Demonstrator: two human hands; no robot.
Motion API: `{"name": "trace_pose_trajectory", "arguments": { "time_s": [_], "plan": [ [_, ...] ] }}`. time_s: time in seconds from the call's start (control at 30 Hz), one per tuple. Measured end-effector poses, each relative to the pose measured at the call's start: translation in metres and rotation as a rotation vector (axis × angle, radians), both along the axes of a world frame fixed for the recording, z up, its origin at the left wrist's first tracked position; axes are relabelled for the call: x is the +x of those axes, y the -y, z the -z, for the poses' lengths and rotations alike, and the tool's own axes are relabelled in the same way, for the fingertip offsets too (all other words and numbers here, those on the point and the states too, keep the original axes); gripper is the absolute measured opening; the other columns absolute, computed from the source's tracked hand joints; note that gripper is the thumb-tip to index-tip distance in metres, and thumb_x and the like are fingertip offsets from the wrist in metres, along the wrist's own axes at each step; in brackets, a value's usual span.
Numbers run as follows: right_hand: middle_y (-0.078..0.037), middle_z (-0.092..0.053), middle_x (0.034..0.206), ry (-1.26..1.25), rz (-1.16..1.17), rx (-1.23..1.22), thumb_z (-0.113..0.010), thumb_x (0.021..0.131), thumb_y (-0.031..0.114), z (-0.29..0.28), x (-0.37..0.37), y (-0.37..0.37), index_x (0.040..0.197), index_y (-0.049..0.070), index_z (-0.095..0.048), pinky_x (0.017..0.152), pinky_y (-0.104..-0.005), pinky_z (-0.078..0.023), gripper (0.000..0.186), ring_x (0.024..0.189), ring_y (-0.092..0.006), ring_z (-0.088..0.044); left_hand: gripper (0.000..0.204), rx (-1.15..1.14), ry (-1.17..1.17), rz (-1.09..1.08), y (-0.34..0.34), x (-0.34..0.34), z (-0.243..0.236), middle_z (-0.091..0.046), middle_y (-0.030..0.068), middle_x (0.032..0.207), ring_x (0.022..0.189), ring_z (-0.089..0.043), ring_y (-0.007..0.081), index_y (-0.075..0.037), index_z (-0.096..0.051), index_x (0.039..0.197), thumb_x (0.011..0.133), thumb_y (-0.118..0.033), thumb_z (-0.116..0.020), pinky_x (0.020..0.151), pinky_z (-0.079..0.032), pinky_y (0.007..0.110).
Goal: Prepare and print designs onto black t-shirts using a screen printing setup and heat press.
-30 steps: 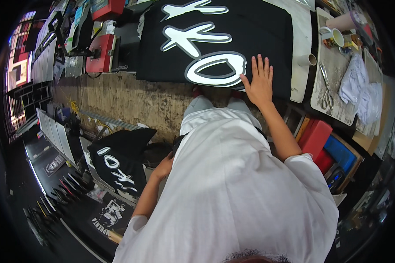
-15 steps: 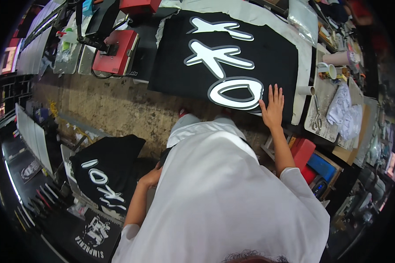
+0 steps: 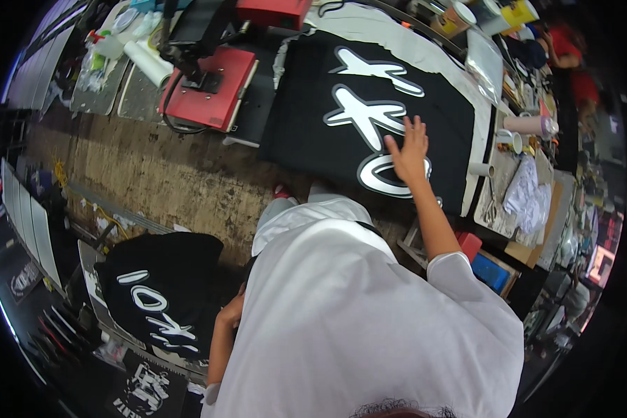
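Observation:
A black garment or cloth [image 3: 299, 118] with large white, grey-outlined lettering is spread on a white-covered table [image 3: 477, 150] in front of me. My right hand [image 3: 411, 150] is open over it, fingers stretched, between two of the big printed shapes. Whether the palm presses on the fabric or hovers just above it, I cannot tell. My left hand [image 3: 232, 310] rests low against my left side by the hip, its fingers mostly hidden. Nearest to that hand is a second black garment [image 3: 209, 261], draped with similar white lettering.
Red heat presses [image 3: 205, 90] stand left of the spread cloth. At the right, a cluttered bench holds scissors [image 3: 491, 209], a white mug [image 3: 510, 141], a pink tumbler [image 3: 529, 125] and crumpled white cloth [image 3: 528, 195]. A person in red [image 3: 564, 45] is at the far right.
My right hand has moved from the near right edge of the black cloth inward, over the lettering. The whole view has shifted a little. My left hand stays by my side.

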State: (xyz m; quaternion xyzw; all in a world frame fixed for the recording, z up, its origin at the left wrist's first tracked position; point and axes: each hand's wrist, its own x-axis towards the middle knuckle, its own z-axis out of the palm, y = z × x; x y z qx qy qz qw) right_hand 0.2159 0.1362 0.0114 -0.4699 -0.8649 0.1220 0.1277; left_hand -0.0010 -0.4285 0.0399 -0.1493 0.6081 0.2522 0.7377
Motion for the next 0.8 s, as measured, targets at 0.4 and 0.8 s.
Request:
{"name": "trace_pose_trajectory", "arguments": {
  "time_s": [0.4, 0.8],
  "plan": [
    [-0.023, -0.017, 0.165, 0.117, -0.499, -0.049, -0.055, 0.095, 0.058, 0.003, -0.133, 0.040, 0.157, -0.001, -0.025, 0.121, -0.0615, -0.007, 0.090, 0.153, -0.0453, -0.007, 0.114, -0.035, -0.129, 0.029, -0.044, 0.036, -0.034, -0.019, 0.0182, 0.165, 0.138, -0.043, 0.0341, -0.008, 0.006, 0.161, 0.089, -0.078, -0.049, 0.104, -0.044, 0.054],
    [-0.020, -0.014, 0.167, 0.199, -0.696, -0.015, -0.049, 0.101, 0.052, 0.005, -0.145, 0.051, 0.157, -0.004, -0.021, 0.121, -0.0606, -0.007, 0.084, 0.154, -0.0434, -0.006, 0.125, -0.164, -0.121, -0.221, -0.096, 0.039, -0.102, -0.057, 0.0270, 0.134, 0.097, -0.071, 0.0337, -0.004, 0.010, 0.159, 0.083, -0.082, -0.051, 0.075, -0.063, 0.043]
  ]
}}
